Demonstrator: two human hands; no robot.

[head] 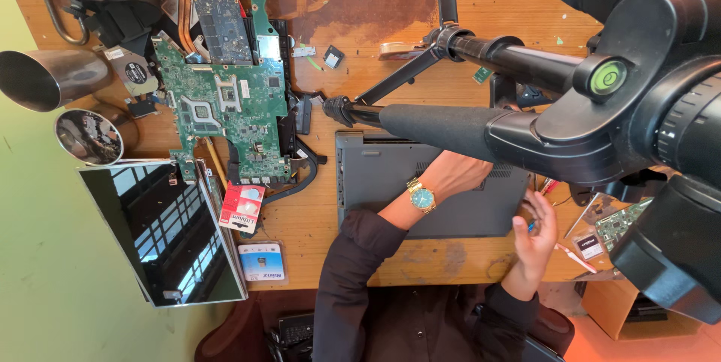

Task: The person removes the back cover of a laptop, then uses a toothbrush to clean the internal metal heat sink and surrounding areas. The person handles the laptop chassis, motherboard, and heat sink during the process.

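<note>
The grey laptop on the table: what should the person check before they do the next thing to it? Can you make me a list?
1. Grey laptop lies flat on the wooden table: ok.
2. Left hand rests on the laptop to steady it: ok.
3. Right hand has a firm grip on its small tool: cannot tell, the tool is mostly hidden.
4. Laptop's far edge is in clear sight: not ok, the tripod leg covers it.
5. Green circuit board lies apart from the laptop: ok.
6. Loose bits near the right hand are out of the way: not ok, small parts lie close by.
</note>
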